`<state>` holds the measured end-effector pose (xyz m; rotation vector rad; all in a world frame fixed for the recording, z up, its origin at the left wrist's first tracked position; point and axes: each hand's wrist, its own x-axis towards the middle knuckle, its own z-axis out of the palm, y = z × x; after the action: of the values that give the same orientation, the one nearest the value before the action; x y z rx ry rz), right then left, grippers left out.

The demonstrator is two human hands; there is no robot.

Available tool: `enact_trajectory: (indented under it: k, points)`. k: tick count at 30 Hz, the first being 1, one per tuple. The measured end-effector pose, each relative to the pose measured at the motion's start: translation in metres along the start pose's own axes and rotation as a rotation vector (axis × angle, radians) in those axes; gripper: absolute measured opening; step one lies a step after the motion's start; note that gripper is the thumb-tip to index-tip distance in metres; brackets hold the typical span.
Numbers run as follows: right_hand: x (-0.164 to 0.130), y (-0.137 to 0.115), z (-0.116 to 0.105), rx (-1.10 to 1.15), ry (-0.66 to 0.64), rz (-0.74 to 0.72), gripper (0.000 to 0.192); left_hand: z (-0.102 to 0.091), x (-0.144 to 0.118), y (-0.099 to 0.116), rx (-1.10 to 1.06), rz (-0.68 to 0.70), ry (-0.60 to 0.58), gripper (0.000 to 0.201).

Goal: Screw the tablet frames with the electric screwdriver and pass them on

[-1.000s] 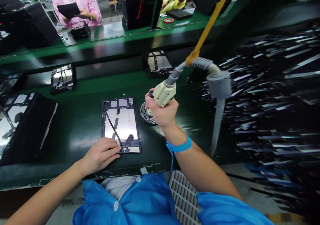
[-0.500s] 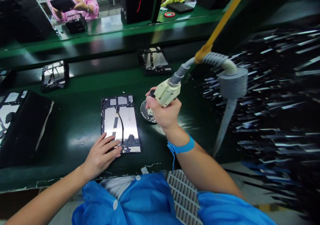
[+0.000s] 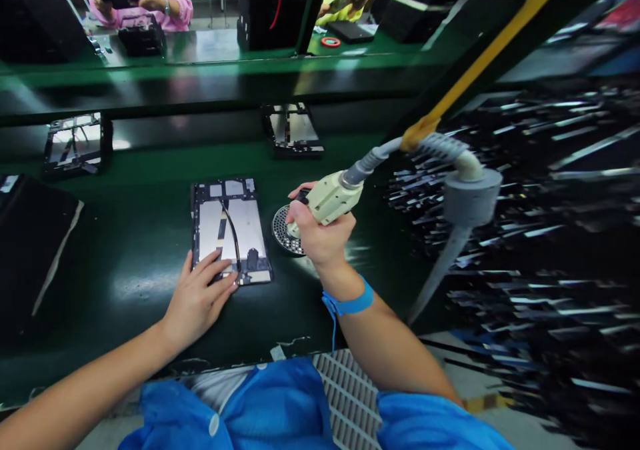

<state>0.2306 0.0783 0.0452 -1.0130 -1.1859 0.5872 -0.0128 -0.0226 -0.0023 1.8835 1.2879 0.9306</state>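
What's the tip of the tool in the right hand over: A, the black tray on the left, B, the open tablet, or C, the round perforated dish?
C: the right hand holds the tool with its tip over the round perforated dish, beside the open tablet.

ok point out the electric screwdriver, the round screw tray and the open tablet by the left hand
electric screwdriver (image 3: pixel 334 198), head view, on its cream body
round screw tray (image 3: pixel 281 233), head view, on the perforated disc's left part
open tablet (image 3: pixel 249 227), head view, on the silver plate right of the black cable
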Motion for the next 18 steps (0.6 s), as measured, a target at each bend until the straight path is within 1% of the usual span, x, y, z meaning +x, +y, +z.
enact_trajectory:
  k: [3,5,8,11,18]
  points:
    - [0.001,0.004,0.002,0.018,0.030,-0.007,0.022,0.005,0.015,-0.006,0.025,0.029,0.055,0.027]
    - [0.001,0.006,0.003,0.009,0.033,-0.002,0.022,0.007,0.017,-0.008,-0.023,0.006,0.083,0.027]
    - [-0.001,0.007,0.005,0.021,0.020,0.029,0.021,0.007,0.014,-0.009,-0.041,-0.005,0.078,0.029]
    - [-0.005,0.008,0.006,0.046,-0.024,0.061,0.022,0.005,0.012,-0.010,0.087,0.071,0.043,0.030]
    - [-0.011,0.011,0.007,0.019,-0.073,0.044,0.024,-0.001,0.012,-0.014,0.324,0.258,0.015,0.029]
